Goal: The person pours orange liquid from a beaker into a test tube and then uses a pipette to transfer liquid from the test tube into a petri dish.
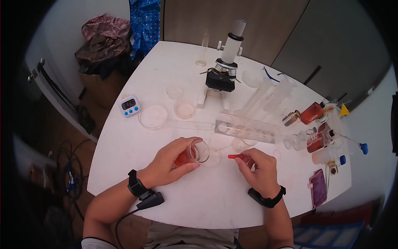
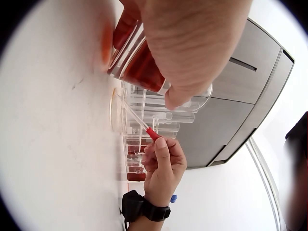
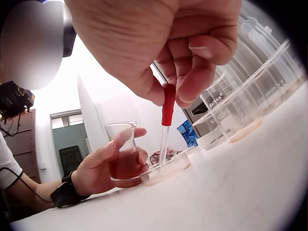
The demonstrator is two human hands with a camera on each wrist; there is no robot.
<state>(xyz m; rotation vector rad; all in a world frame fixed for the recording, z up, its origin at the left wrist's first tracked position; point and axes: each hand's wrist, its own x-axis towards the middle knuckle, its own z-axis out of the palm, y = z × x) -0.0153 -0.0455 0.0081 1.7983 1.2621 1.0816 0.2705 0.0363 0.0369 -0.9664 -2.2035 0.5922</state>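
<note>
My left hand (image 1: 172,162) grips a glass beaker (image 3: 126,166) of red-brown liquid, its fingers round one side and the thumb on the other. In the head view the beaker's mouth faces up and to the right. My right hand (image 1: 259,168) pinches the red rubber bulb (image 3: 168,105) of a glass dropper (image 2: 138,117) between thumb and forefinger. The dropper's glass tube points down into a shallow glass dish (image 3: 169,169), just beside the beaker. Whether the tip touches the dish, I cannot tell.
Behind the hands are a microscope (image 1: 224,62), a clear rack (image 1: 244,128) and several glass dishes. A white timer (image 1: 130,106) stands at the left. Red bottles (image 1: 312,113), a yellow funnel (image 1: 343,110) and a purple cloth (image 1: 318,189) lie along the right side.
</note>
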